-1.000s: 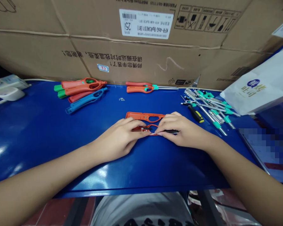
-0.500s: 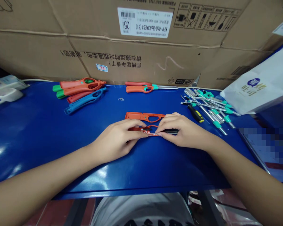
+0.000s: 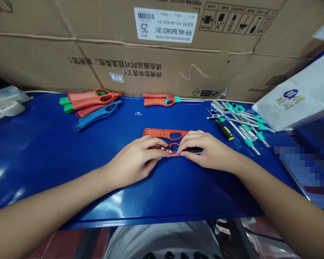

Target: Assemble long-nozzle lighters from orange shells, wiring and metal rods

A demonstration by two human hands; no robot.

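An orange lighter handle half (image 3: 175,155) lies on the blue table, fitted with small black and white inner parts and a thin wire. My left hand (image 3: 136,158) pinches its left portion between thumb and fingers. At its trigger opening, my right hand (image 3: 209,149) closes thumb and fingertips on the wire or the handle's edge; which one is hard to make out. A dark rod (image 3: 196,150) shows beneath the right fingers. Just behind sits a second orange handle half (image 3: 155,133), hollow side up, its right end partly covered by the right hand.
Orange, green and blue lighter handles (image 3: 97,117) are stacked at the back left. Another orange lighter (image 3: 159,102) with a metal tube lies against the cardboard box (image 3: 97,46). Metal tubes (image 3: 241,131) and a black-yellow screwdriver (image 3: 224,130) are near a white bag (image 3: 302,93). Small white pieces (image 3: 138,113) lie mid-table.
My right fingertips have shifted slightly left over the trigger opening. My left hand stays almost still on the handle half.
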